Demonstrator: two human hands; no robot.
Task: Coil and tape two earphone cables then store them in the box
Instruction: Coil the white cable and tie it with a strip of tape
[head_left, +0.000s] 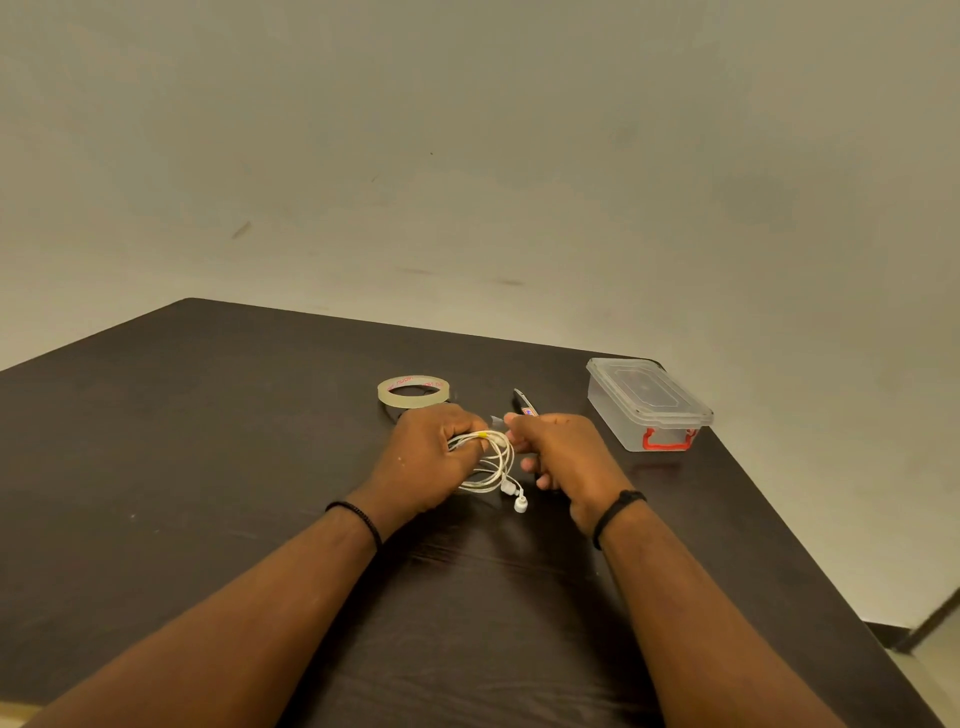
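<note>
A white earphone cable (491, 465) is wound into a coil, its earbuds dangling at the lower right. My left hand (431, 457) grips the coil with fingers curled round it. My right hand (558, 457) pinches a short clear strip of tape (497, 420) at the top of the coil, close to the left hand's fingertips. A roll of clear tape (413, 391) lies flat just beyond the left hand. The clear plastic box (647, 402) with a red latch stands closed at the right. Only one earphone cable is visible.
A small cutter or pen (523, 402) lies on the dark table (208, 441) behind my right hand. The table's right edge runs close to the box. A plain wall stands behind the table.
</note>
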